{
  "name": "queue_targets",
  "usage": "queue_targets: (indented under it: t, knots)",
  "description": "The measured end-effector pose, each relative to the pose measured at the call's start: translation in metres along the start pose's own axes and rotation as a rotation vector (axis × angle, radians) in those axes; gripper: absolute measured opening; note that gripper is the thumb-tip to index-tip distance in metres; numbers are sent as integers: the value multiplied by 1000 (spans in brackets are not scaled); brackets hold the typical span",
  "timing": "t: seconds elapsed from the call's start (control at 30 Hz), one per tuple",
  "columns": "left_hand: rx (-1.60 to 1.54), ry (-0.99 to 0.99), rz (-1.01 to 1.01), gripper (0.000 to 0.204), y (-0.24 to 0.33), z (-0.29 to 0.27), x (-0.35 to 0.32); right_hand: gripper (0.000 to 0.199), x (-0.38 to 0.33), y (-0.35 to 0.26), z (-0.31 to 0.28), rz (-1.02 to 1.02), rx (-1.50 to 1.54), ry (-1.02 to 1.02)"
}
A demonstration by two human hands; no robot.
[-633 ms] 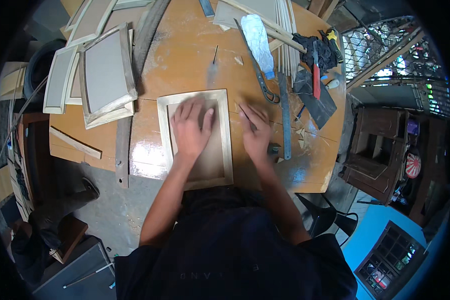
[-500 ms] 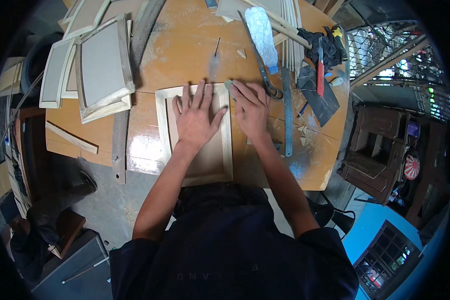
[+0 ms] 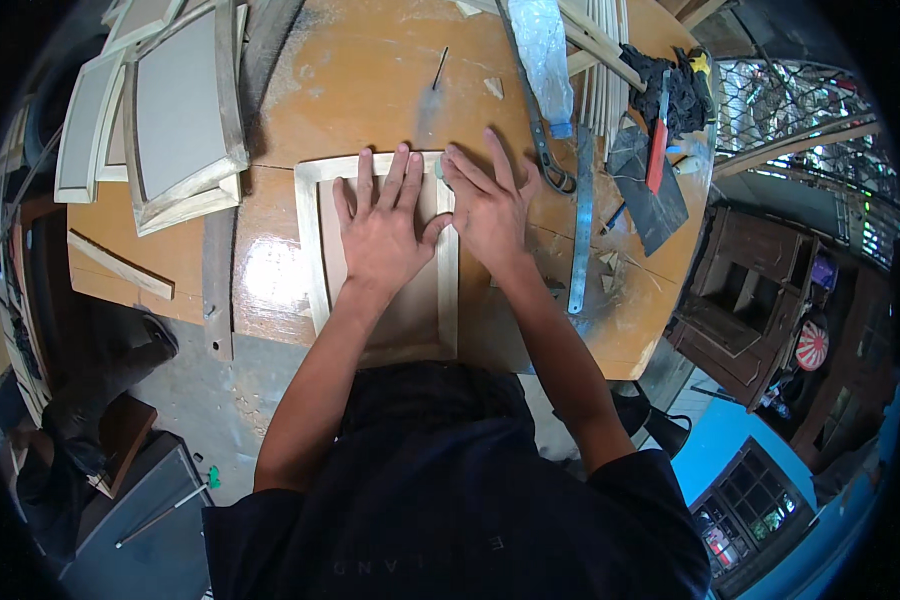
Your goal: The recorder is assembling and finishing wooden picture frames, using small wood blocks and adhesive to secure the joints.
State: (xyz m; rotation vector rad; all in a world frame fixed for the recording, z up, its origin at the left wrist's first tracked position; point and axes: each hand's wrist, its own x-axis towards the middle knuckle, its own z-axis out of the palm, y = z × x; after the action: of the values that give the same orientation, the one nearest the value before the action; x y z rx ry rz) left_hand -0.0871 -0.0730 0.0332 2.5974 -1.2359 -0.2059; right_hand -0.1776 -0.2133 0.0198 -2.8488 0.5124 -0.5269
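A pale wooden picture frame (image 3: 307,230) with a beige panel set inside lies on the orange-brown table before me. My left hand (image 3: 383,235) rests flat across the panel, its fingers spread toward the far rail and its thumb by the right rail. At the frame's far right corner, my right hand (image 3: 492,210) presses a small grey-green piece of sandpaper (image 3: 441,171) against the wood. The fingertips partly cover that piece, while the other fingers of this hand stretch out.
Several similar frames (image 3: 185,110) are stacked at the far left. A steel ruler (image 3: 581,230), scissors (image 3: 560,178), a plastic bottle (image 3: 542,65), a red-handled knife (image 3: 657,155) and a dark sheet (image 3: 646,195) lie to the right. A thin wood strip (image 3: 120,263) lies left.
My right hand has shifted with the sandpaper along the far right corner, and its fingers have spread more. My left hand stays on the frame. The whole view has moved slightly.
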Motion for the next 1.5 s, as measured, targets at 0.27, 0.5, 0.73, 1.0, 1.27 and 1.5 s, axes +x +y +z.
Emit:
queue_targets:
  t: [0.27,0.5,0.73,1.0,1.27,1.5]
  knots:
    - [2,0,-4,82,1,1,0,29,-26,10,-3,-98,116,61]
    - [-14,-7,-13,82,0,0,0,27,-4,11,2,-107,86,82]
    - [7,-9,-5,83,2,0,1,26,0,15,3,-144,55,43]
    - [-3,-21,-5,80,0,-5,0,34,-3,21,-40,111,368,106]
    - [-445,-146,24,43,66,-27,1,18,-68,34,-84,1019,1249,202]
    - [-260,-383,24,38,93,-2,19,22,-89,15,-95,1079,1470,250]
